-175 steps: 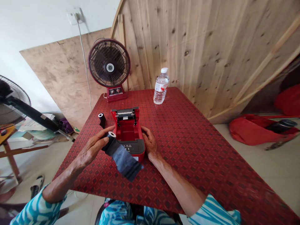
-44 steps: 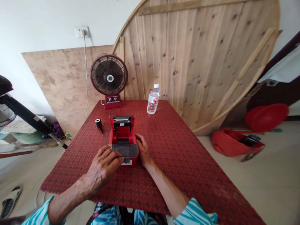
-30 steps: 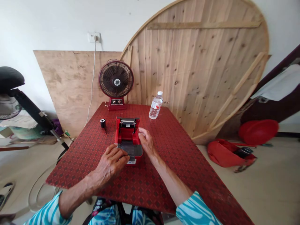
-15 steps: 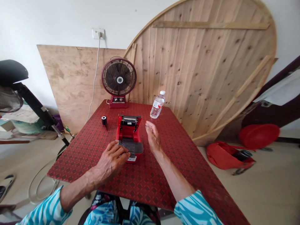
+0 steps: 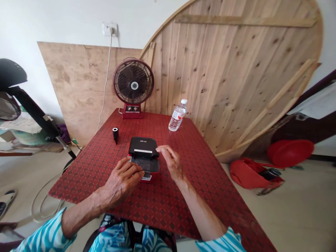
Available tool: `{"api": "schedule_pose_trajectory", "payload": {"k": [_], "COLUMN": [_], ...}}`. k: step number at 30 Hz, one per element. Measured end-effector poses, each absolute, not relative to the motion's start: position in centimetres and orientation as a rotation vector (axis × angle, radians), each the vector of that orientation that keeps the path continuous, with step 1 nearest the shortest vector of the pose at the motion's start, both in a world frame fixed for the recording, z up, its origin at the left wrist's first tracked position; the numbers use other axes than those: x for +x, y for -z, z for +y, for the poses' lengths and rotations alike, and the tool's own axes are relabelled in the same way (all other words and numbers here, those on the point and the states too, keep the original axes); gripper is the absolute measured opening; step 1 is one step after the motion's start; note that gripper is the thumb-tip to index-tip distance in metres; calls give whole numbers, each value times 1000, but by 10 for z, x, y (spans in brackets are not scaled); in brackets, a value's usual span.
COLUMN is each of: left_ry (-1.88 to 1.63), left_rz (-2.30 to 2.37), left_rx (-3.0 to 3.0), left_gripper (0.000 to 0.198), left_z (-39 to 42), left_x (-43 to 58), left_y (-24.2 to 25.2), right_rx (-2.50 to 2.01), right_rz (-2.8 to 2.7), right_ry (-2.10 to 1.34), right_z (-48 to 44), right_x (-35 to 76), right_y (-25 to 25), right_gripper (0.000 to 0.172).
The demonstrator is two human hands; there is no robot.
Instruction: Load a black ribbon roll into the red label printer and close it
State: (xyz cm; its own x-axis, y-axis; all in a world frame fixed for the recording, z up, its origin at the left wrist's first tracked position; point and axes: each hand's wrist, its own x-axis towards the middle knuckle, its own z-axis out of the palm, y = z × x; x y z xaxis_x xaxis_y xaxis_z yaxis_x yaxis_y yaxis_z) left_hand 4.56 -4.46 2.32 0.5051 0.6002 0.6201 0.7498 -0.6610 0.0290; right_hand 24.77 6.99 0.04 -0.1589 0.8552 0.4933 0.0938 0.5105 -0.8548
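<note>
A small red and black printer stands on the table in front of me, its black lid down. A thin dark film strip lies over its front part. My left hand is at the printer's front left, fingers bent together over the film's end; the fingertips are partly hidden. My right hand reaches the lid's right edge with fingers stretched out, touching or nearly touching it. Behind and left of the printer stands a small black roll with a white core and a loose tail.
The patterned red table carries a red fan at the back and a water bottle at the back right. Wooden boards lean on the wall. A red bag lies on the floor at right.
The printer's lid has swung down from its raised position. My right hand has moved left and slightly down onto the lid's edge. My left hand has stayed by the film.
</note>
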Motion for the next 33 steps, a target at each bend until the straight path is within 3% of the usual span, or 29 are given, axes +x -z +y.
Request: {"api": "schedule_pose_trajectory", "payload": {"k": [3,9,15,24,28,33], "left_ry": [880,1022,967,919,1179,2007], "left_rz": [-1149,-1232,-1457,-1413,-1560,-2101], "left_rx": [-2519,-2628,-2492,-2496,-2597,-2484], "left_gripper": [19,22,43,44,37,39], "left_z": [-47,-43,-17,-14,-14,-3], "left_x": [47,31,2,4,4,4], "left_y": [-26,-39,-35,-12,-10,-6], "right_rx": [-843,-904,-918,-998,-976,-930], "right_rz": [-1540,-1346,-1284,-1315,-1307,-1063], "right_ry": [-789,-1055,-1181,-1145,-1164,-1349], "right_z": [62,65,61,54,54,62], "right_x": [244,232,231,233,235,233], "right_y": [9,17,15,21,20,23], "right_gripper": [17,34,35,36,35,39]}}
